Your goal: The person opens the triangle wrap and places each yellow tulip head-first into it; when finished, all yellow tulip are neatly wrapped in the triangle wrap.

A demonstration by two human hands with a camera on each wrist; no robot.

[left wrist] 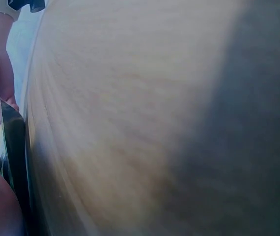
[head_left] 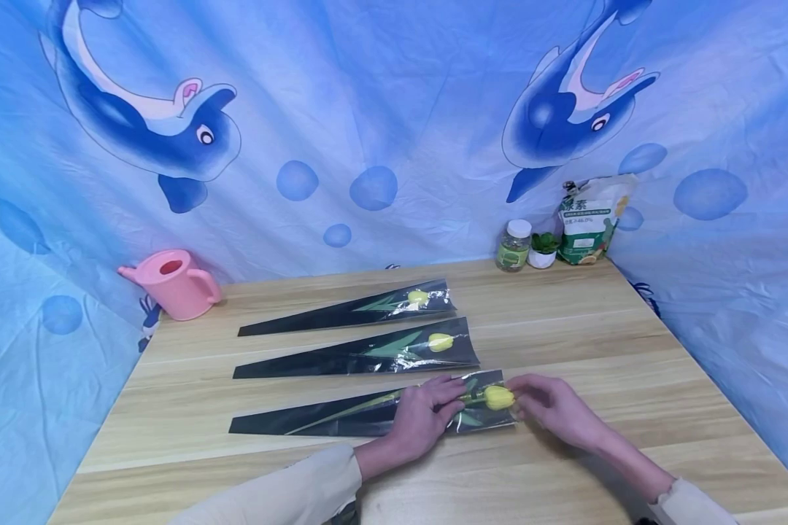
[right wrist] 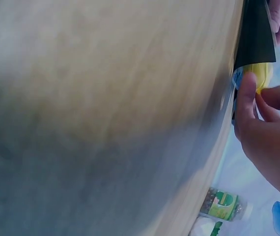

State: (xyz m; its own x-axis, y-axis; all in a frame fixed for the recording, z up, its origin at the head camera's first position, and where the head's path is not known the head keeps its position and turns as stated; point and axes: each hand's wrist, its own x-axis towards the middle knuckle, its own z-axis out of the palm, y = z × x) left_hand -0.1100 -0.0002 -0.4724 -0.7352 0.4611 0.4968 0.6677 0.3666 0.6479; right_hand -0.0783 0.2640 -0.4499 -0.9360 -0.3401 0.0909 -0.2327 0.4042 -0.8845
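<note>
Nearest on the table lies a tapered flower sleeve (head_left: 368, 423), dark-backed with a clear front, holding a yellow tulip (head_left: 499, 397) with green leaves and a long stem. My left hand (head_left: 423, 412) rests across the sleeve's middle, its fingers pressing on the film just below the bloom. At the sleeve's wide mouth, my right hand (head_left: 558, 408) pinches the tip of the tulip. The right wrist view shows the right thumb and fingers around the yellow petals (right wrist: 260, 73) at the sleeve's edge. Only the side of the sleeve (left wrist: 14, 152) appears in the left wrist view.
Two more sleeved yellow tulips lie parallel behind, a middle sleeve (head_left: 328, 361) and a far sleeve (head_left: 328, 317). A pink watering can (head_left: 177, 284) stands at back left. At back right are a lidded jar (head_left: 513, 248), a potted succulent (head_left: 543, 250) and a green-white bag (head_left: 587, 226).
</note>
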